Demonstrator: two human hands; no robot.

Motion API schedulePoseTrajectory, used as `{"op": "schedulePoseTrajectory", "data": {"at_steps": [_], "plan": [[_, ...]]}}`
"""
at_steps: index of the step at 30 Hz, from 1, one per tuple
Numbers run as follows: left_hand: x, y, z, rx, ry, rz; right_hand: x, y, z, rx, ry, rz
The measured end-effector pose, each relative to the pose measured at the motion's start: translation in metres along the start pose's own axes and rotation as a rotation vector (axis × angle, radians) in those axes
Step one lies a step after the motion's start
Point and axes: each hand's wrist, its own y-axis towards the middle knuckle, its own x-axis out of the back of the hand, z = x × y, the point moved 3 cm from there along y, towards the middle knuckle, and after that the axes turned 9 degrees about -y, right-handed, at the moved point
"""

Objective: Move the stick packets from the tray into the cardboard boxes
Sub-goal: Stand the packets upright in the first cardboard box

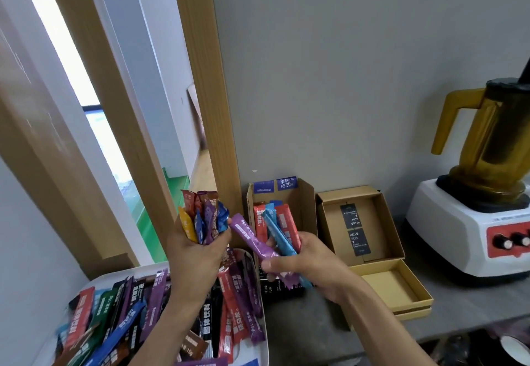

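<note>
- Tray [120, 272], 7 o'clock of view: stick packets [149, 308] piled inside; plenty left to move.
- Narrow cardboard box [304, 202], 12 o'clock of R hand: part filled, packets upright. Flat box [378, 228] at its 3 o'clock: black cards only.
- L hand [198, 253]: fingers curled round upright bunch [200, 219], tops fanned.
- R hand [304, 262]: grips purple, blue, red trio [252, 243]. Recommend squaring ends, feeding end-first beside those standing; crooked entry prob. jams.

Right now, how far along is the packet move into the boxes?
Early. Done: the open box holds only two black packets. In hand: the left hand grips a mixed bunch; the right hand holds purple, blue and red packets in front of the narrow box, whose contents I cannot tell. Left: the tray is heaped with loose packets.
</note>
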Motion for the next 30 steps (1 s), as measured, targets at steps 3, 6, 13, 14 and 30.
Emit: {"op": "schedulePoseTrajectory", "data": {"at_steps": [3, 6, 13, 14, 30], "plan": [[0.003, 0.003, 0.003, -0.004, 0.068, -0.011, 0.007, 0.003, 0.000, -0.028, 0.238, -0.231], [0.002, -0.002, 0.010, 0.030, 0.098, 0.029, 0.011, 0.005, 0.010, 0.038, 0.513, -0.350], [-0.017, -0.015, 0.023, 0.153, 0.076, 0.224, -0.002, 0.022, 0.013, 0.077, 0.107, -0.545], [-0.016, -0.014, 0.026, 0.194, 0.057, 0.206, 0.000, 0.025, 0.011, 0.111, 0.001, -0.613], [0.004, -0.007, 0.028, 0.379, -0.115, 0.060, -0.014, 0.078, -0.035, -0.088, -0.814, -0.861]]}}
